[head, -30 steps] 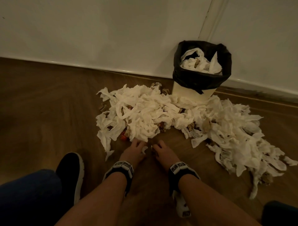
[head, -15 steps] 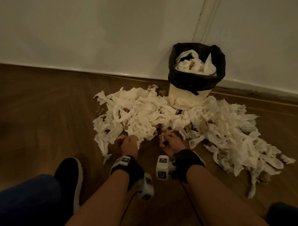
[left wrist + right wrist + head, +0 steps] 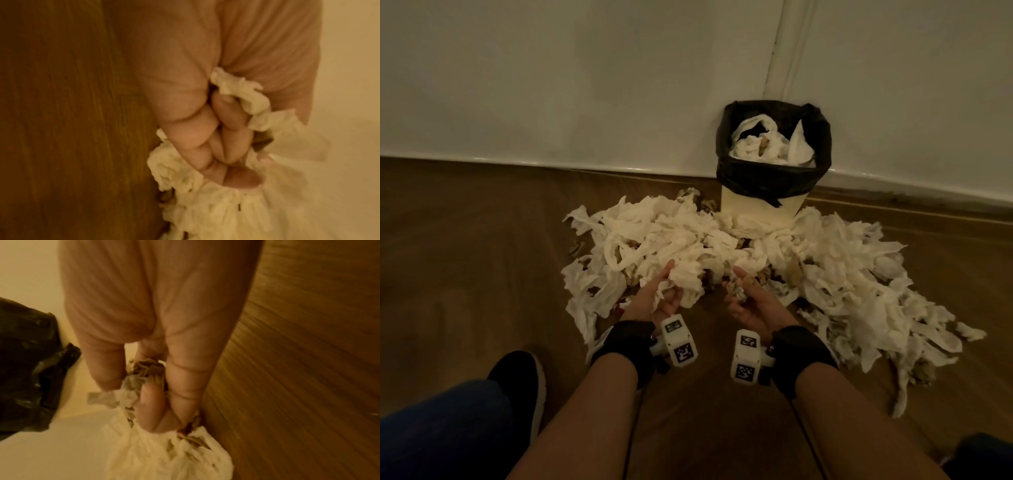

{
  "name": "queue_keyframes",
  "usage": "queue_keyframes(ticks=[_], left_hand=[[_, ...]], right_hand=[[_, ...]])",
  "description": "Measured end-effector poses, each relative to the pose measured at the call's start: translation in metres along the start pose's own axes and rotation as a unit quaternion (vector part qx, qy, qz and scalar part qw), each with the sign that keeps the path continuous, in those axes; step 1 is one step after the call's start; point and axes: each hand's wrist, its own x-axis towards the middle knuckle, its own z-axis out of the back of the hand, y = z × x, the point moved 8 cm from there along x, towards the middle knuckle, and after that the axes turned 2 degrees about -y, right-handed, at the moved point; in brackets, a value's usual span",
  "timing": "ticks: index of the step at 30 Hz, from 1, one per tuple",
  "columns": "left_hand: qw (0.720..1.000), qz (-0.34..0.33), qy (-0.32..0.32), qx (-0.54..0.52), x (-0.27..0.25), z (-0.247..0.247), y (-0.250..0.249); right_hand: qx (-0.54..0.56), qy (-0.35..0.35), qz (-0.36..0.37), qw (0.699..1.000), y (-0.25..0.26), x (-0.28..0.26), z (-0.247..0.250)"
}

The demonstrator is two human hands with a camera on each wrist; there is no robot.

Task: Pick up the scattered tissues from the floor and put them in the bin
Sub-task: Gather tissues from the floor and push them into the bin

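A wide heap of white tissues [image 3: 722,246] with brown scraps covers the wooden floor in front of the bin [image 3: 774,161], a pale bin lined with a black bag and partly filled with tissues. My left hand [image 3: 666,291] is turned palm up at the heap's near edge, its fingers curled round a bunch of white tissues [image 3: 205,186]. My right hand [image 3: 741,291], also palm up, grips a wad of white and brown tissues [image 3: 156,434]. The bin's black bag [image 3: 26,369] shows at the left of the right wrist view.
A white wall with a skirting board [image 3: 551,164] runs behind the bin. My black shoe [image 3: 517,380] and blue trouser leg [image 3: 431,438] are at the lower left. Bare wooden floor [image 3: 465,257] lies left of the heap.
Both hands went from palm down at the heap's edge to palm up, closing on tissues and lifting them. The view has shifted slightly closer to the pile.
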Motion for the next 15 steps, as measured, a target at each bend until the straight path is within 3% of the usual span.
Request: queue_keyframes(ticks=[3,6,10,15], left_hand=[[0.995,-0.001,0.018,-0.1,0.003,-0.015,-0.003],[0.984,-0.004,0.09,-0.152,-0.003,-0.043,-0.009],[0.988,-0.024,0.126,-0.089,-0.015,-0.078,-0.016],[0.992,-0.033,0.118,-0.031,-0.027,-0.118,-0.023]], right_hand=[[0.007,0.011,0.02,1.0,0.02,-0.005,-0.009],[0.027,0.046,0.039,0.998,0.041,-0.011,-0.022],[0.038,0.068,0.071,0.994,0.067,-0.017,-0.035],[0.1,0.091,0.092,0.987,0.097,-0.027,-0.052]])
